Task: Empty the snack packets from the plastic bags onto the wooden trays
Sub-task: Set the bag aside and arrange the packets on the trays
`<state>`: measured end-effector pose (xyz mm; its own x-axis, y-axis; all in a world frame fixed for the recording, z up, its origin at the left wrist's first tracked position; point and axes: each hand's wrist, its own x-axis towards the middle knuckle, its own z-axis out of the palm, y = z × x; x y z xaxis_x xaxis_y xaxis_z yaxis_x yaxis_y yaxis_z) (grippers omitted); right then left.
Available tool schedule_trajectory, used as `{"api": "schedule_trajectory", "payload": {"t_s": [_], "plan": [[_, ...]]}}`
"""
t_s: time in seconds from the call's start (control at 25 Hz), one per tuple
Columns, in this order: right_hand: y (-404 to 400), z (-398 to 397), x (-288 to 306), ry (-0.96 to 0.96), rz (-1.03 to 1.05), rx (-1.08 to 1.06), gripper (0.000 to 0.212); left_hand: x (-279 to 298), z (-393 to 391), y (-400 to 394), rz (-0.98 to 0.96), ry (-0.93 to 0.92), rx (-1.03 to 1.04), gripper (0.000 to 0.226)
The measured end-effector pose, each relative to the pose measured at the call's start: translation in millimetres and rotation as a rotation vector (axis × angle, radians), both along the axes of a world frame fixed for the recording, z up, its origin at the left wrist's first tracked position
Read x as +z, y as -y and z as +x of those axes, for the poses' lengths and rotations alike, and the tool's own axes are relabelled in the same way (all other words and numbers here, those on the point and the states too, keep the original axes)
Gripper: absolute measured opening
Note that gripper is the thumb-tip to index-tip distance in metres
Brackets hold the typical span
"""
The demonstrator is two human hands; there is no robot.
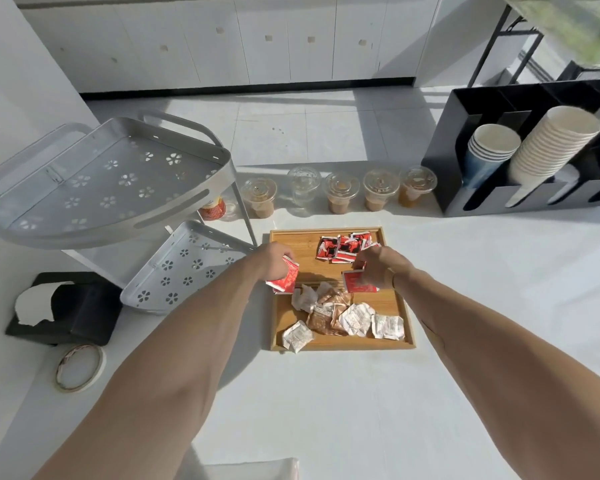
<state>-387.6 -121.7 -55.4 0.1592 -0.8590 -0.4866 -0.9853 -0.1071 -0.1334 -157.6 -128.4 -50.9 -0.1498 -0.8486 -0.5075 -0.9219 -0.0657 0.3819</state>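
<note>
1. A wooden tray (340,344) lies flat on the white worktop (326,410), with both bare arms reaching over it from the near side
2. The left hand (272,261) is curled closed around a few red packets (286,280), holding them at the tray's left edge
3. The right hand (381,268) is also closed, pinching one red packet (357,282) above the middle of the tray
4. More red and black packets (343,247) lie in a loose bunch at the tray's far right corner
5. White packets (357,318) and brown packets (326,322) are scattered together across the near half of the tray, some overlapping
6. A corner of clear plastic bag (257,469) shows at the bottom edge, well apart from the tray
7. Behind the tray, a row of lidded clear cups (338,194) stands along the worktop's far side, most with brown liquid in them
8. A black holder (534,199) at far right carries stacks of paper cups (555,143)
9. A grey two-tier rack (111,181) stands to the left, with a black box (66,308) and a roll of tape (79,367) nearer the viewer
</note>
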Motion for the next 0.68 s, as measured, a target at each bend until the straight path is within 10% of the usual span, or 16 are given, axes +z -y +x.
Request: {"api": "schedule_trajectory", "payload": {"t_s": [0.68], "plan": [[68.8,56.2,-89.0,0.094,-0.214,-0.123,0.017,-77.1,-9.2,69.3,-0.184,0.024,0.063,0.049]]}}
